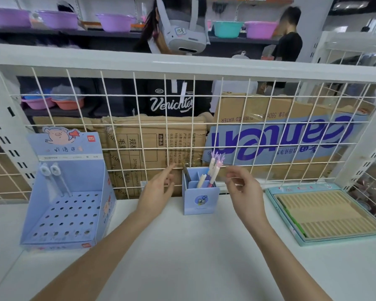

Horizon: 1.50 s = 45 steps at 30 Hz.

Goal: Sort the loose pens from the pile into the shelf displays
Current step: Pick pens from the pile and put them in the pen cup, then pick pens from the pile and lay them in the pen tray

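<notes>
a handful of pens (212,172) is seen standing in the small blue holder (201,199) at mid-shelf, and 2 pens (57,178) are slotted in the big perforated display (67,213) on the left, most of its holes unfilled. no loose pile is shown, so what remains cannot be judged. the left hand (157,192) and right hand (245,190) are held either side of the holder, fingers relaxed, nothing grasped. a ridged tray (326,213) is set to the right, a wire grid (204,127) behind.
</notes>
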Each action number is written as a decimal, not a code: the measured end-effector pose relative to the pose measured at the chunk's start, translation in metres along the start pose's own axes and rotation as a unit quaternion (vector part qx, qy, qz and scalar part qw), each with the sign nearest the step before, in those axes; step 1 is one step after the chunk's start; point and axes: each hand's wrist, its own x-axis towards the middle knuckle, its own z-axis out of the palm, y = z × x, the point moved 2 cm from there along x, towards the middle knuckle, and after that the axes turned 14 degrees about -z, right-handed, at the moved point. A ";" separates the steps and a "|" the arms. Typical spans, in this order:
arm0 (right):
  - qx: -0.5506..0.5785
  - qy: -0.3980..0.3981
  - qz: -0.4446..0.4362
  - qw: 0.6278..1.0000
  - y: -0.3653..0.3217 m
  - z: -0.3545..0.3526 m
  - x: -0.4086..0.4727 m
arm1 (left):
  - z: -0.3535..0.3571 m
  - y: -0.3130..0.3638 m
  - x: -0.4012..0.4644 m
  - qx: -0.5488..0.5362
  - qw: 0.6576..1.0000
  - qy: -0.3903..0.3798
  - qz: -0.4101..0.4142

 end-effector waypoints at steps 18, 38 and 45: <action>-0.137 -0.267 -0.118 0.947 -0.149 0.161 -0.091 | -0.181 -0.094 -0.116 0.135 0.990 0.043 0.001; -0.080 -0.527 -0.260 0.805 -0.347 0.411 -0.259 | -0.405 -0.294 -0.323 0.245 0.920 0.120 -0.283; -0.040 -0.579 -0.269 0.769 -0.365 0.454 -0.279 | -0.430 -0.323 -0.338 0.221 0.911 0.179 -0.297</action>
